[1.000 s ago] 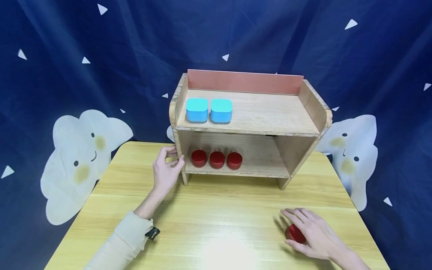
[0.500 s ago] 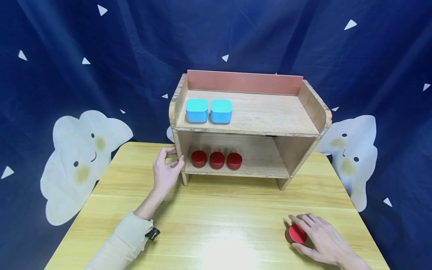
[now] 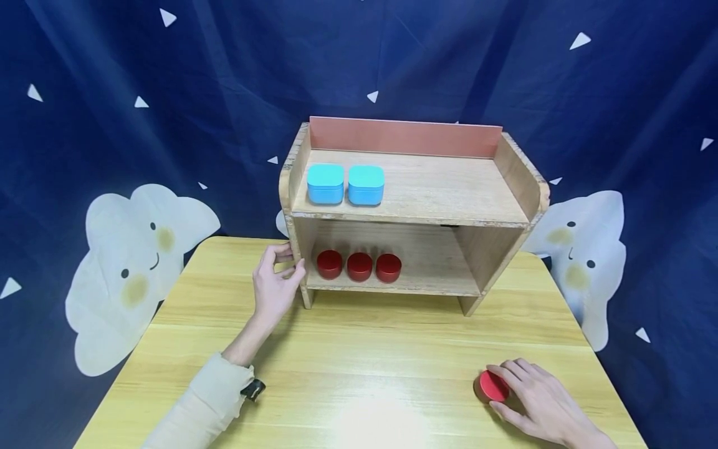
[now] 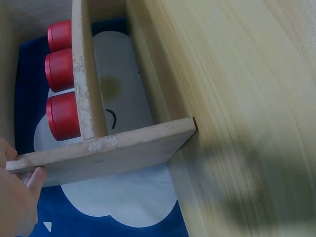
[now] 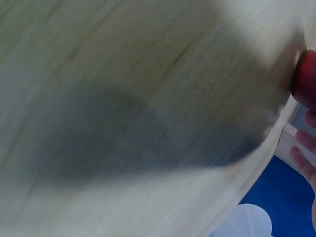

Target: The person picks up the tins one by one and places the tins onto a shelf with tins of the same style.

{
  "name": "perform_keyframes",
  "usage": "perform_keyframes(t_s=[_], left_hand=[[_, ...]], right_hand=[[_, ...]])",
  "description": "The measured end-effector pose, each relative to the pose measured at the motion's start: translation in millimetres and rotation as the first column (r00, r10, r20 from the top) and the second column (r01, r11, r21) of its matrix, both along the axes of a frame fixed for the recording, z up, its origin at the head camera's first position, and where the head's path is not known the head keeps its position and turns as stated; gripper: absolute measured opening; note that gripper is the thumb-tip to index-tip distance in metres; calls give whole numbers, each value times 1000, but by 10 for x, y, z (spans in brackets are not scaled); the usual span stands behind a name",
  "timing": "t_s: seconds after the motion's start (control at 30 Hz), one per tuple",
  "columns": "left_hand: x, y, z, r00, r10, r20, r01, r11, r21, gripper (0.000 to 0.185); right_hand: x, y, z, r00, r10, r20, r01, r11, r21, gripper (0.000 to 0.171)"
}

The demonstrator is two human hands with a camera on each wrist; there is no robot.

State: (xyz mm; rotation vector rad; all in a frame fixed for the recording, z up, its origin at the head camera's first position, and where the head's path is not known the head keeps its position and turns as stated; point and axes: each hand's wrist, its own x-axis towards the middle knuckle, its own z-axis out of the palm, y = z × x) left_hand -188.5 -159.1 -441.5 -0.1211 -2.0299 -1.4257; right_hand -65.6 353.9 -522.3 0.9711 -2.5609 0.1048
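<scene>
My left hand (image 3: 275, 284) grips the left side panel of a two-tier wooden shelf (image 3: 415, 217), thumb in front and fingers behind. In the left wrist view that hand (image 4: 19, 202) pinches the panel's edge. My right hand (image 3: 541, 402) is low on the right of the table, thumb and forefinger against opposite sides of a small round red tin (image 3: 493, 386). The right wrist view shows only part of this tin (image 5: 305, 81) and some fingers. Three similar red tins (image 3: 359, 267) stand in a row on the lower tier, towards its left.
Two light-blue rounded square boxes (image 3: 366, 185) sit side by side on the left of the upper tier. The shelf stands at the back of a wooden table (image 3: 348, 355). Behind hangs a dark blue curtain (image 3: 235, 93) with white clouds and triangles.
My right hand has drawn back slightly to the right, its spread fingers narrowing onto the sides of the red tin. The left hand keeps its grip on the shelf.
</scene>
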Motion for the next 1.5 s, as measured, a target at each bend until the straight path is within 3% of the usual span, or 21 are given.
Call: perform_keyframes(t_s=[0.3,0.6,1.5], left_hand=[[6,-2,5,1000,1,-7,-1,1000,0,32],[9,-1,8,1000,-6,-4,6,1000,-2,33],[6,-4,16,1000,-11,-13,11,1000,-9,33]], right_hand=[[-35,-28,-30,1000,-10,11,10,1000,0,57],[-123,-97,-3,999,50,-20,-51,998,-35,54],[-421,-453,170,991,110,-76,-114,992,-46,50]])
